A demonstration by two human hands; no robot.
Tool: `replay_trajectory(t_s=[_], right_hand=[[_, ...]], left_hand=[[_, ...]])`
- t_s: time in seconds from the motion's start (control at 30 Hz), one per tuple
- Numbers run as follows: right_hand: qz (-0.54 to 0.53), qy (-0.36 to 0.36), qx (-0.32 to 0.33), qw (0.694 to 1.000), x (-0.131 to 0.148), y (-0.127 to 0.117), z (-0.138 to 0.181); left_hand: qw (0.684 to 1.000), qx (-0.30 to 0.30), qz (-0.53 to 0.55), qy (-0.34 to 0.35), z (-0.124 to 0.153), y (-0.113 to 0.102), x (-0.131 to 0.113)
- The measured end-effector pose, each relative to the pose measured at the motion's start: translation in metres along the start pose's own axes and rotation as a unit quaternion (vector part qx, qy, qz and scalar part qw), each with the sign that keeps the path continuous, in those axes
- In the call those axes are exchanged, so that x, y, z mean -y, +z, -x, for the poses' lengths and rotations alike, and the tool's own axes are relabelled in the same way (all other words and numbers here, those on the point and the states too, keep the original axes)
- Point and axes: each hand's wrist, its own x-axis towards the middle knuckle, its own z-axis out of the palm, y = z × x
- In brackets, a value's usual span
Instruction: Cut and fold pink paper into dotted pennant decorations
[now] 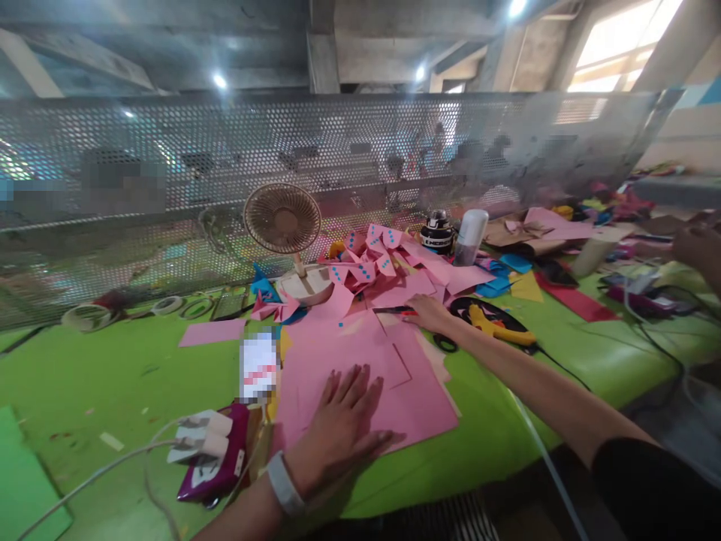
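Note:
My left hand [349, 409] lies flat with spread fingers on a pink sheet [315, 361] that has cut lines in its right half. At the sheet's far edge my right hand [431, 312] has its fingers bent over scissors [391, 309] with a dark blade and some red near the grip. A black loop [444, 343], apparently their handle, shows below my right wrist. My palm hides the rest of the grip. Right of that hand, a yellow glue gun [496, 328] rests on a black round plate. Pink folded pieces with blue dots [369, 259] are heaped beyond the sheet.
A small fan [283, 218] stands behind the sheet, before a perforated metal screen [169, 165]. At left are a phone [259, 366] and a purple power strip [225, 458] with plugs and cables. A white-capped bottle [472, 237] stands behind. Another person's hand [698, 244] is at far right.

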Motion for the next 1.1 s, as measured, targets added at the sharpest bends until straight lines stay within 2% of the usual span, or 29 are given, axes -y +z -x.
replay_trajectory(t_s=[0.2,0.37,0.5,0.67,0.93,1.1], right_hand=[[0.026,-0.039,0.017,0.999,-0.013,0.01,-0.015],[0.047,-0.067,0.018,0.996,-0.014,0.004,-0.014],[0.065,-0.049,-0.007,0.997,-0.018,-0.01,0.009],[0.084,-0.033,-0.029,0.996,-0.022,-0.021,0.047],[0.11,-0.105,0.005,0.988,-0.001,-0.013,0.078],[0.099,-0.176,-0.009,0.979,0.0,-0.012,0.09]], left_hand=[[1.0,-0.002,0.003,-0.001,-0.002,-0.005,0.013],[1.0,-0.007,-0.002,0.018,-0.005,-0.009,0.022],[0.999,-0.017,0.001,0.045,-0.006,-0.012,0.025],[0.998,-0.048,0.004,0.043,-0.004,-0.011,0.023],[0.998,-0.042,0.014,0.046,-0.002,-0.008,0.018],[0.998,-0.019,0.022,0.047,-0.002,-0.011,0.017]])
